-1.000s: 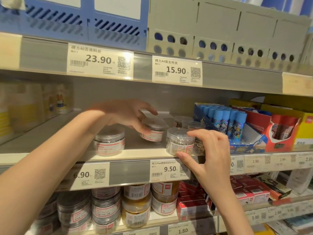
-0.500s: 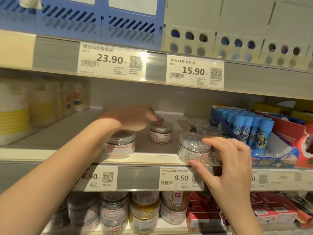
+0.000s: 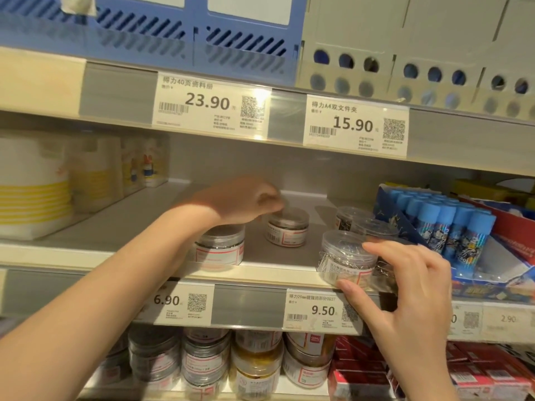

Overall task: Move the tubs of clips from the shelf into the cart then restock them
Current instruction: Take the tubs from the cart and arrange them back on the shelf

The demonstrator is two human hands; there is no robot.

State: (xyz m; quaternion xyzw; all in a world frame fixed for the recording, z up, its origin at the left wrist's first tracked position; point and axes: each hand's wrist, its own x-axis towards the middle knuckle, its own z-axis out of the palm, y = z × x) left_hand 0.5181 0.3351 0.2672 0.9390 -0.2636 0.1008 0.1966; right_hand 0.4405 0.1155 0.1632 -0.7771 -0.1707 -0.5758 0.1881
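Tubs of clips, small round clear plastic ones with white labels, sit on the middle shelf (image 3: 260,273), and the restock is under way! A second ago the left hand (image 3: 243,202) carried the rear tub (image 3: 287,226) tilted in its fingers; now that tub stands upright deep on the board, with the fingers curled just over its lid. Whether they still touch it, I cannot tell. So one more tub looks placed, behind the dark-filled front tub (image 3: 219,246) at the edge.

Over to the right hand (image 3: 405,287): thumb under the base, fingers arched over the lid, pinching the clear tub of silver paper clips (image 3: 346,259) above the 9.50 price tag (image 3: 317,311), same grip as before. Two more clear tubs (image 3: 354,219) wait behind it, beside the blue glue sticks (image 3: 445,224). My read: squaring up the rows comes next.
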